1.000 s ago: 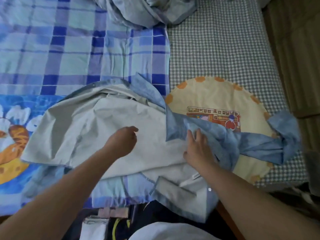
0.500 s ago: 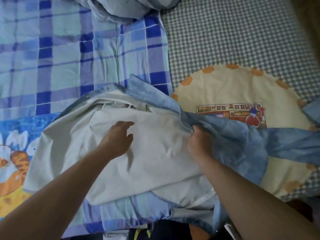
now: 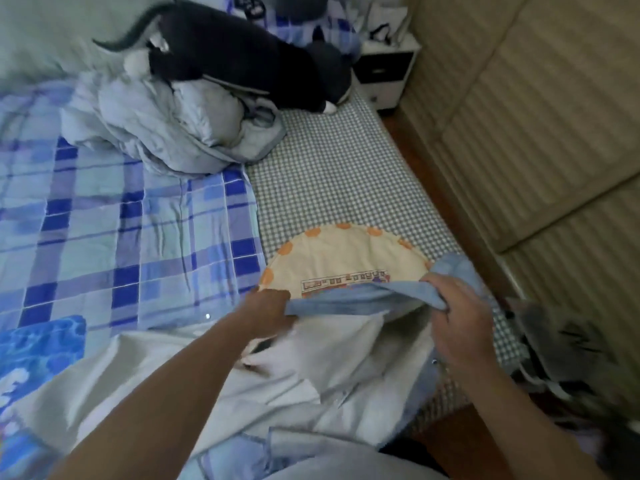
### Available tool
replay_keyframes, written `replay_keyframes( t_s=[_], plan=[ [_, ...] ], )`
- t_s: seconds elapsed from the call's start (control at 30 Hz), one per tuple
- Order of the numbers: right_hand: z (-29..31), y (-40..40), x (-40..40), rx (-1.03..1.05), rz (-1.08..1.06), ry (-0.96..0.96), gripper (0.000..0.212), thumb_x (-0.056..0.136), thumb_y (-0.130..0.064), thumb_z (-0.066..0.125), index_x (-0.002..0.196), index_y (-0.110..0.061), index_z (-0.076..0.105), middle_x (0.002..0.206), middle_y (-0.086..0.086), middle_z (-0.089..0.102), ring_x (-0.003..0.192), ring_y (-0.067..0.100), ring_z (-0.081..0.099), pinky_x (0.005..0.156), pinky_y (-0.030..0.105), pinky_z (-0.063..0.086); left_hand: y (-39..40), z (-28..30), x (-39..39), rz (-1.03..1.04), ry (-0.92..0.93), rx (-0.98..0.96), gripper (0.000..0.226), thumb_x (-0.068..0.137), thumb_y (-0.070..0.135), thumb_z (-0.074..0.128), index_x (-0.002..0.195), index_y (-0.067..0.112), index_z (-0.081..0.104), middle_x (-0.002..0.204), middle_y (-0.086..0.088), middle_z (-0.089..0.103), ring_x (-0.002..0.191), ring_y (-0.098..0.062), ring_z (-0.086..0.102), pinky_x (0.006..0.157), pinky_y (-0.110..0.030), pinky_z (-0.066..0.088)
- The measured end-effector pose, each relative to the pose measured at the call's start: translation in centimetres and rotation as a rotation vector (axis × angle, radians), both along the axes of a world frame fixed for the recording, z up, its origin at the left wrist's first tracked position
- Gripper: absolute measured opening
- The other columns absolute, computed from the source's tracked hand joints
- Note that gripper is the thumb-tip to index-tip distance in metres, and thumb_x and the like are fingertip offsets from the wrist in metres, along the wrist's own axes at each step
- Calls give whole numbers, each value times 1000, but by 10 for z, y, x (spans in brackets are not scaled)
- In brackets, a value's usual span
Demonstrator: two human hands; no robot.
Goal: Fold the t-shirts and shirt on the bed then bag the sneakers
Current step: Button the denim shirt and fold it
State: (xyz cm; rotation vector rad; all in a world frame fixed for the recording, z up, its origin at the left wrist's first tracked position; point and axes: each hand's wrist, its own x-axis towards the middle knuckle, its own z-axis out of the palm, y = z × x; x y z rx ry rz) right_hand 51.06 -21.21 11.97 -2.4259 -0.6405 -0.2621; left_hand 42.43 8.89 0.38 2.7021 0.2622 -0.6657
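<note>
I see my left hand (image 3: 268,311) and right hand (image 3: 460,327) both gripping the blue sleeve (image 3: 349,301) of the shirt (image 3: 194,372) above the bed (image 3: 138,230), fingers curled, probably tight

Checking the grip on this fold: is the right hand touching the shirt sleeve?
Touching. The head view shows the right hand with fingers curled round the blue sleeve, bunching the cloth; the left hand grips its other end.

Blue shirt (image 3: 311,368) lies inside-out on bed, sleeve (image 3: 349,301) stretched taut.
</note>
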Motion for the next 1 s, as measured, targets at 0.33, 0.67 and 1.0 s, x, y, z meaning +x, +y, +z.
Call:
replay_keyframes(
  t_s=[0.33, 0.67, 1.0],
  plan=[
    [39, 16, 72, 121, 120, 431, 42, 104, -34, 50, 90, 1, 68, 75, 14, 64, 78, 36, 62, 61, 36, 40, 34, 156, -115, -30, -303, 419, 12, 69, 35, 60, 78, 28, 66, 97, 10, 73, 119, -17, 64, 117, -35, 26],
    [224, 41, 76, 487, 765, 517, 32, 90, -47, 69, 97, -16, 72, 91, 2, 74, 92, 24, 70, 78, 38, 52, -102, 421, -176, 1292, -638, 954, 31, 92, 41, 63, 106, 14, 60, 106, -24, 65, 100, -47, 63, 76, -47, 48],
    [307, 18, 44, 437, 626, 390, 28, 99, -33, 53, 95, -8, 67, 92, 20, 68, 88, 37, 64, 72, 35, 46, -211, 538, -171, 1514, -960, 531, 13, 90, 13, 58, 101, 7, 63, 87, -16, 65, 72, -27, 65, 57, -35, 53]
  ],
)
